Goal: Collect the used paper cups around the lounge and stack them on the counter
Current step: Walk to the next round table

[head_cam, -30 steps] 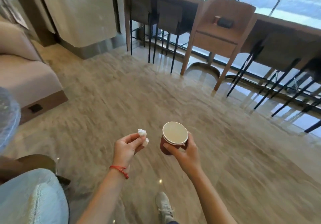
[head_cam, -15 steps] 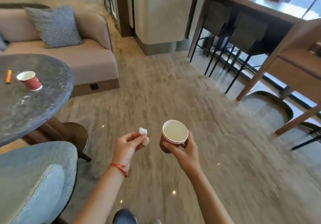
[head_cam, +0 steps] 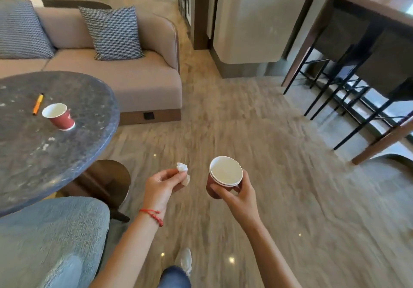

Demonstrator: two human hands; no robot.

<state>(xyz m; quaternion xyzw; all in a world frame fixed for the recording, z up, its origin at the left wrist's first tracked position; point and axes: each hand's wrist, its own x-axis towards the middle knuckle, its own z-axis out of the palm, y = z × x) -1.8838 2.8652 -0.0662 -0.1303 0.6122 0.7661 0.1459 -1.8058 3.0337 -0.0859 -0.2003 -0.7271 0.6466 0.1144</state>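
Near the bottom middle of the view, above the floor, the right hand (head_cam: 240,195) grips a red paper cup (head_cam: 224,177) by its side, fingers and thumb curled round it; two white rims show at its mouth, so it looks like nested cups, held upright with the opening facing up; just to its left, apart from it, the left hand (head_cam: 162,186) pinches a crumpled white tissue (head_cam: 183,171) between thumb and fingertips, its other fingers curled in; a red cord bracelet (head_cam: 154,215) sits on that wrist; far to the left, well apart from both hands, a second red cup (head_cam: 59,117) stands upright on the round dark table (head_cam: 55,153), with an orange pen (head_cam: 38,104) lying just beside it; behind the table is a beige sofa (head_cam: 134,80) with patterned cushions.
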